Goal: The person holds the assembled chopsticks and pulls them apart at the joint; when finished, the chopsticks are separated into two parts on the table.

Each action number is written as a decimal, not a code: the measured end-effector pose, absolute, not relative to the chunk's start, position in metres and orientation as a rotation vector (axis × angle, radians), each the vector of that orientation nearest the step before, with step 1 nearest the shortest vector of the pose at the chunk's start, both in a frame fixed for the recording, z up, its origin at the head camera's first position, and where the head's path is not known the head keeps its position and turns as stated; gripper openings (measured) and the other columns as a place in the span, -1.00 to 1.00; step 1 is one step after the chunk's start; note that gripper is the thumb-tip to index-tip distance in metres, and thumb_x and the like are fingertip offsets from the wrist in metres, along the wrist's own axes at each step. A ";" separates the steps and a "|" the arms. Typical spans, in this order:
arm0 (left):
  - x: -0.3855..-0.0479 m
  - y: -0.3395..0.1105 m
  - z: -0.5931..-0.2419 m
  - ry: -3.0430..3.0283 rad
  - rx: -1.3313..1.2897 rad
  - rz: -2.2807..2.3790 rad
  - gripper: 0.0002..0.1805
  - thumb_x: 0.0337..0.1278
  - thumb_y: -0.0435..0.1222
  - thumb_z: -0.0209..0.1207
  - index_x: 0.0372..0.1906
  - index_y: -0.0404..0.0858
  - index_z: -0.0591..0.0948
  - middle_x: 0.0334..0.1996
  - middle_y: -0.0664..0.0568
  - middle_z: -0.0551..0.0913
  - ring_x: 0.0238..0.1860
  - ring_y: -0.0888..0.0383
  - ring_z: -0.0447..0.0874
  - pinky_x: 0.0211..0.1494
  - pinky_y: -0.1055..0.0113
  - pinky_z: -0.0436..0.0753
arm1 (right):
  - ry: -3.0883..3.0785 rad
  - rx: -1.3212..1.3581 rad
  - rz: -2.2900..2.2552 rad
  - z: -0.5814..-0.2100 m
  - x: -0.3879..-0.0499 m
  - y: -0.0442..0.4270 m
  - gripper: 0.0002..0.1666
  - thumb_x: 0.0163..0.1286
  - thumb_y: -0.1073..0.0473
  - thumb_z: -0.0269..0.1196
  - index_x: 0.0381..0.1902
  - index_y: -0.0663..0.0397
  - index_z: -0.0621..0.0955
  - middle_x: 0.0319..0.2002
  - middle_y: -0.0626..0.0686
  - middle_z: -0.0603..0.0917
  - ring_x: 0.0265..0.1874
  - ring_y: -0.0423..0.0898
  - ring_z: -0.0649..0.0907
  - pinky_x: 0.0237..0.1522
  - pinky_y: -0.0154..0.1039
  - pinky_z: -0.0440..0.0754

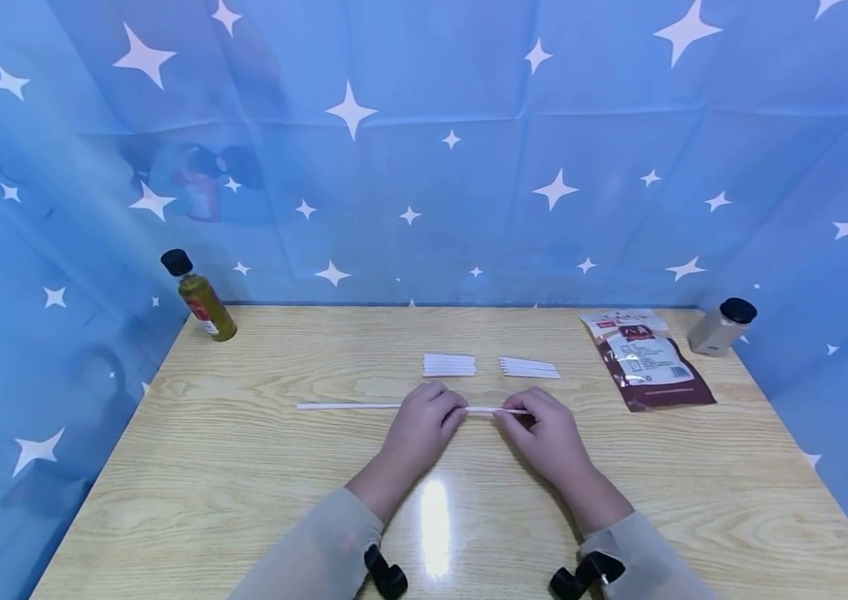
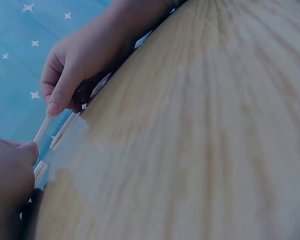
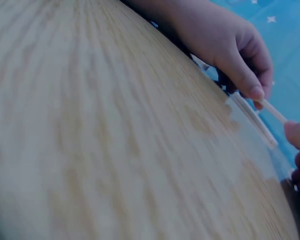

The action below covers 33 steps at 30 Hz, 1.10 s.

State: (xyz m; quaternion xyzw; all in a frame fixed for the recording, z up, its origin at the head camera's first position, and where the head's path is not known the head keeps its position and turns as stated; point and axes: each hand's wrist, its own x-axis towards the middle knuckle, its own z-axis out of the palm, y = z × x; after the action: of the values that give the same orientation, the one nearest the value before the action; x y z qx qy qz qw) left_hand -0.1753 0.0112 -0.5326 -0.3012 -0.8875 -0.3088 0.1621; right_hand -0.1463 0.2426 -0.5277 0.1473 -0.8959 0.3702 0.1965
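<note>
A long, thin white stick (image 1: 349, 406) runs sideways just above the wooden table or on it; I cannot tell which. Near the stick's middle, my left hand (image 1: 427, 422) pinches it between thumb and fingers. Close to its right end, my right hand (image 1: 544, 429) pinches it too, and a short bare stretch shows between the hands. Both wrist views show the thumbs gripping this stretch of stick (image 2: 42, 129). Beyond the hands lie two flat rows of short white sticks, a left row (image 1: 449, 365) and a right row (image 1: 530, 368).
At the table's (image 1: 207, 492) back left stands a bottle (image 1: 204, 305) with a black cap. A brown and white printed pouch (image 1: 645, 358) lies at the back right, beside a black-lidded jar (image 1: 720, 327). Blue star-patterned cloth (image 1: 424, 167) hangs behind and along the sides.
</note>
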 end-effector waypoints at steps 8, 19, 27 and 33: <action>-0.175 0.011 -0.536 -2.548 -0.876 -0.995 -0.92 0.47 -0.27 0.34 -0.09 -0.14 0.80 -0.17 0.11 0.69 -0.10 0.14 0.66 0.05 0.26 0.66 | -2.521 0.465 1.026 -0.529 -0.148 0.244 -0.86 0.28 0.27 0.58 -0.26 -0.05 0.82 -0.29 -0.18 0.76 -0.28 -0.21 0.67 -0.23 -0.22 0.67; -0.174 0.010 -0.531 -2.618 -0.874 -1.027 -0.90 0.52 -0.24 0.30 -0.08 -0.12 0.79 -0.14 0.14 0.70 -0.06 0.15 0.66 0.09 0.26 0.66 | -2.586 0.469 1.003 -0.523 -0.148 0.243 -0.91 0.33 0.21 0.56 -0.24 -0.07 0.84 -0.28 -0.20 0.79 -0.23 -0.20 0.67 -0.20 -0.16 0.65; -0.174 0.011 -0.531 -2.614 -0.837 -1.052 -0.92 0.50 -0.26 0.31 -0.10 -0.13 0.79 -0.15 0.13 0.70 -0.05 0.14 0.68 0.13 0.25 0.66 | -2.567 0.473 0.969 -0.523 -0.148 0.242 -0.91 0.31 0.21 0.58 -0.25 -0.03 0.85 -0.29 -0.17 0.80 -0.25 -0.19 0.68 -0.23 -0.16 0.68; -0.175 0.010 -0.531 -2.599 -0.789 -1.114 -0.92 0.49 -0.28 0.32 -0.12 -0.15 0.79 -0.15 0.12 0.72 -0.04 0.14 0.68 0.13 0.24 0.67 | -2.534 0.469 0.988 -0.525 -0.150 0.244 -0.91 0.29 0.25 0.59 -0.26 0.02 0.85 -0.30 -0.11 0.81 -0.27 -0.14 0.73 -0.23 -0.13 0.71</action>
State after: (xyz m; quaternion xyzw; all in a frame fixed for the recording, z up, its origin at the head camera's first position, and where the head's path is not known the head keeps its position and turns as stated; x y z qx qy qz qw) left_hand -0.1751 0.0104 -0.5312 -0.2673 -0.8807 -0.3773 0.1027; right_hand -0.1499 0.2437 -0.5247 0.1667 -0.9015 0.3513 0.1897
